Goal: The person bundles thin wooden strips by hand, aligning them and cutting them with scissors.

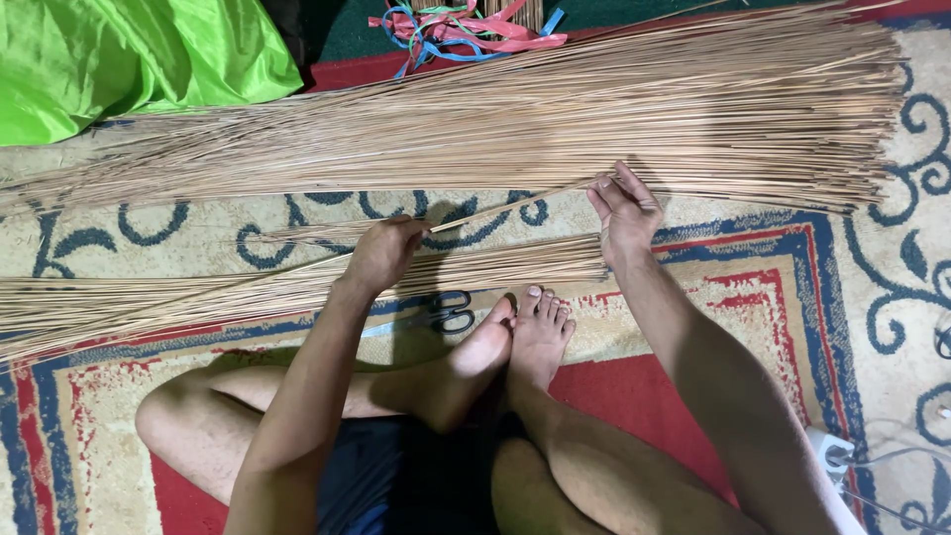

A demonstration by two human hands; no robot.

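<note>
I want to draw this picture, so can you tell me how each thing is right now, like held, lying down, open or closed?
left hand: closed around a few thin sticks.
right hand: pinching the end of one stick.
big stick pile: spread flat on the carpet.
small stick bundle: lying under the left hand.
scissors: lying on the carpet, partly hidden.
ribbons: tangled.
green cloth: crumpled.

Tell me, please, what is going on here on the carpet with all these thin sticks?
A person sits barefoot on a patterned carpet, drawing one thin stick between both hands. The left hand grips it over a small bundle of sticks lying in front of the feet; the right hand pinches its other end beside the big pile of sticks. Scissors lie by the toes, coloured ribbons beyond the pile, and green cloth at the top left.
</note>
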